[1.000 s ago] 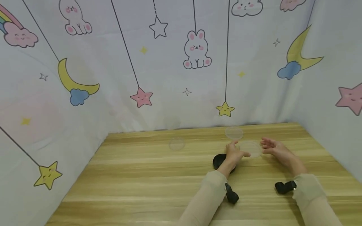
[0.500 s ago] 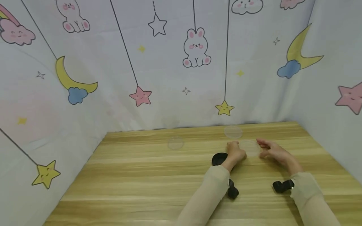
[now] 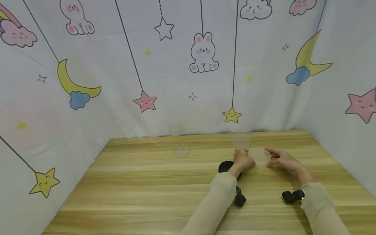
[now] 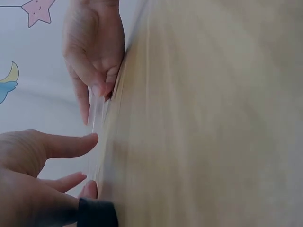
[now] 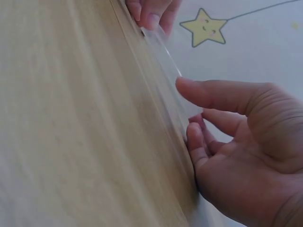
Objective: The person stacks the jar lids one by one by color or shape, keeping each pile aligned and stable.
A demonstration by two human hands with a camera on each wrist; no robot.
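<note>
A clear, low round piece (image 3: 259, 156) lies on the wooden table between the two hands, its edge seen side-on in the left wrist view (image 4: 96, 118) and the right wrist view (image 5: 165, 59). The left hand (image 3: 243, 158) holds its left edge, thumb on one side and fingers curled low by the table (image 5: 154, 13). At its right edge the right hand (image 3: 284, 160) grips with thumb and bent fingers (image 4: 94, 47). A black round object (image 3: 225, 166) sits behind the left wrist, partly hidden by it.
Another clear disc (image 3: 241, 139) lies just behind the left hand, near the table's back edge. A smaller clear disc (image 3: 181, 150) is farther left. A printed cloth (image 3: 176, 81) hangs behind and beside the wooden table (image 3: 132, 189).
The right hand has moved left to the clear piece's edge. The left hand's fingers and thumb have drawn in on the other edge. The head view has shifted slightly.
</note>
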